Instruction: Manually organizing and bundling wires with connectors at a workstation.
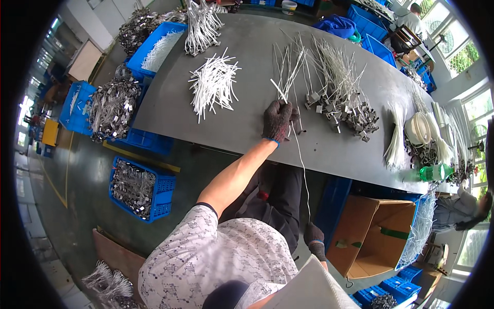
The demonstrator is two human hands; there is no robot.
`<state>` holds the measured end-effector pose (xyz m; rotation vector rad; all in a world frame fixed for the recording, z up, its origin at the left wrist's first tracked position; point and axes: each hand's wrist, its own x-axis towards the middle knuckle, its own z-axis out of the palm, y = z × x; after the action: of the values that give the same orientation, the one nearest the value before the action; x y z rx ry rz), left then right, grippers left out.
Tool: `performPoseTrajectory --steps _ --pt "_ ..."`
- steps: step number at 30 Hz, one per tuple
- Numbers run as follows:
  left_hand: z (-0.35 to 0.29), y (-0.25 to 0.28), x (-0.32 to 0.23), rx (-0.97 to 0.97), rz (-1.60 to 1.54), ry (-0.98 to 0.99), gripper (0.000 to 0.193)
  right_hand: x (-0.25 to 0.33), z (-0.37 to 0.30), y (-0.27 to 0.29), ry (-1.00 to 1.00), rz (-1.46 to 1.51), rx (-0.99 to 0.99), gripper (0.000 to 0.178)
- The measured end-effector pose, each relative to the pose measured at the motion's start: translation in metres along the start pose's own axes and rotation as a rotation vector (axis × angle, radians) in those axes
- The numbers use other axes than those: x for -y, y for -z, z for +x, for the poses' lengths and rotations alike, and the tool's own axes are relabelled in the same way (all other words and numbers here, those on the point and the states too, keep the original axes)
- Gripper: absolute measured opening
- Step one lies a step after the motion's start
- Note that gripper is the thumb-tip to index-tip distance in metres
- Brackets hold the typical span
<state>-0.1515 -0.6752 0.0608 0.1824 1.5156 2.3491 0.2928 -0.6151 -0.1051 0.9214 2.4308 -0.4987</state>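
Note:
My left hand (279, 121), in a dark knitted glove, is closed above the grey table (247, 33). A short white sleeve (278, 88) sticks up out of its fist, with thin wires (292, 69) just beyond. One long pale wire (304, 177) hangs from beside this fist over the table edge. Its lower end runs into my right hand (313, 236), also gloved and closed, low beside my leg. To the left of my left hand lies a pile of white sleeves (215, 85). On its right spreads a heap of wires with small metal pieces (355, 116).
Blue crates (163, 193) filled with parts stand on the floor at the left. An open cardboard box (381, 237) sits under the table's right side. A green bottle (435, 172) and a white roll (418, 129) rest near the right edge. Other people (411, 23) are farther off.

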Motion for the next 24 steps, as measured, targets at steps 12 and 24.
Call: performPoseTrajectory --steps 12,24 --pt "-0.02 0.005 0.034 0.424 0.385 0.166 0.027 0.012 0.012 -0.003 0.121 0.029 -0.153 0.018" --pt "-0.07 -0.01 0.042 0.605 0.382 0.274 0.032 0.131 0.074 0.158 0.513 0.53 -0.938 0.036"
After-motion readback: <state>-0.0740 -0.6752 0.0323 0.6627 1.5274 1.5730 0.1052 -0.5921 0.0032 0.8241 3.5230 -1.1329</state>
